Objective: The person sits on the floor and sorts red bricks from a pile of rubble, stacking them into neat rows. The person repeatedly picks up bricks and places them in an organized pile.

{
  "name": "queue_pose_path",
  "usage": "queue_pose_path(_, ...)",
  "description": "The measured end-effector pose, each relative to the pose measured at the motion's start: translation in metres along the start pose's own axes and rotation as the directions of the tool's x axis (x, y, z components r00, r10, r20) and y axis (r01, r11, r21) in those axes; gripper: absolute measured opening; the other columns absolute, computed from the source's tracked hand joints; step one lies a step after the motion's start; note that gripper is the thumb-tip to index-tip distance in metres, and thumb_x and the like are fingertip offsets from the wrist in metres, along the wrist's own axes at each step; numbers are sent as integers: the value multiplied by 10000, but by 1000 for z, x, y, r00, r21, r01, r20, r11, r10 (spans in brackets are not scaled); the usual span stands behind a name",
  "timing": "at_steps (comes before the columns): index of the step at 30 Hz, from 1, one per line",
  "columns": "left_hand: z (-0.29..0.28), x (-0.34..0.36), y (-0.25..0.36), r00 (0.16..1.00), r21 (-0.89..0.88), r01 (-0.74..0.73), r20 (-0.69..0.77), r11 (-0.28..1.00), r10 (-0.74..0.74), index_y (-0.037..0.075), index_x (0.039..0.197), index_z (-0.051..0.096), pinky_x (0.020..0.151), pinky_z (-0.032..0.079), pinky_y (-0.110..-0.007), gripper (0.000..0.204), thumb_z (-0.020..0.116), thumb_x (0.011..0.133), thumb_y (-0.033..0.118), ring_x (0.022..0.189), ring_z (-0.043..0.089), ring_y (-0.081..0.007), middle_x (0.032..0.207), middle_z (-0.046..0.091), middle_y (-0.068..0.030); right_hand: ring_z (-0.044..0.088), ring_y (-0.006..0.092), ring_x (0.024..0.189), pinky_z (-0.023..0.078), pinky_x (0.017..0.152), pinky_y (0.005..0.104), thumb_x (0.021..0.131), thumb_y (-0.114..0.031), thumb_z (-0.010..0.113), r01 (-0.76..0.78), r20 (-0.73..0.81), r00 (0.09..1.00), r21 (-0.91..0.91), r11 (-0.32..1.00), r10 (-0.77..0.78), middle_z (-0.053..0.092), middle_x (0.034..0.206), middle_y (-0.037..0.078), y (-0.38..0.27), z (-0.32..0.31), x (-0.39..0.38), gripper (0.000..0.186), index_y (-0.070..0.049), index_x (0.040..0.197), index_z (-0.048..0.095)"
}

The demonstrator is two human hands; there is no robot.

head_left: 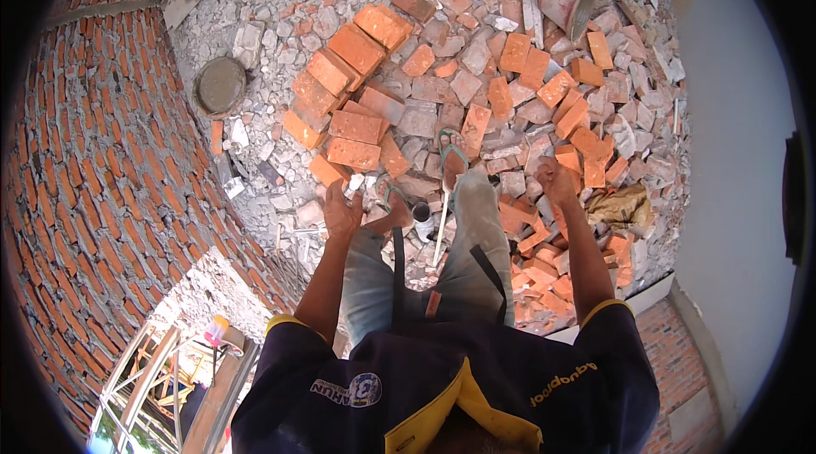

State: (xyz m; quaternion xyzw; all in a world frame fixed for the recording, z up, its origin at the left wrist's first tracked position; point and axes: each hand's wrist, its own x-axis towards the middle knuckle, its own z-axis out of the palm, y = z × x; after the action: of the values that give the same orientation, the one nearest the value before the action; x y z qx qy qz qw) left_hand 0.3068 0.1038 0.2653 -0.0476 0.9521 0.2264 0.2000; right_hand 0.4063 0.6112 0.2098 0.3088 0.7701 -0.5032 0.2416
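Observation:
My left hand [342,209] hangs with fingers apart and slightly bent, holding nothing, just below an orange brick [329,170] at the near end of stacked bricks [355,54]. My right hand [554,178] has its fingers curled closed over loose bricks [585,146]; what it holds, if anything, I cannot make out. My feet [450,161] in green sandals stand on broken brick and rubble. Between my legs are a pale stick [441,229] and a dark-topped pipe piece [422,214].
A brick wall [85,199] rises at the left, a pale wall [722,156] at the right. A round container [219,84] of grey mix sits at the left; a bucket [568,8] lies tipped at the back right. A crumpled brown sack [619,207] lies right of my right hand.

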Motion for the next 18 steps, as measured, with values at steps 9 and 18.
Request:
queue_pose_path(9, 100, 149, -65, 907, 354, -421, 130, 835, 402, 75, 1439, 410, 1061, 336, -493, 667, 607, 896, 410, 1362, 373, -345, 1485, 386, -152, 588, 338, 1135, 496, 926, 455, 825, -47, 575, 286, 298, 953, -808, 515, -62, 609, 1173, 171, 8, 128, 219, 394, -76, 1218, 555)
queue_pose_path(18, 127, 186, -118, 798, 432, -600, 270, 673, 538, 138, 1452, 405, 1037, 280, -483, 660, 566, 903, 467, 1357, 369, -301, 1511, 360, -91, 558, 335, 1165, 464, 983, 437, 863, -76, 541, 682, 532, 714, -674, 282, -455, 580, 1257, 149, 17, 226, 320, 407, -75, 1270, 563)
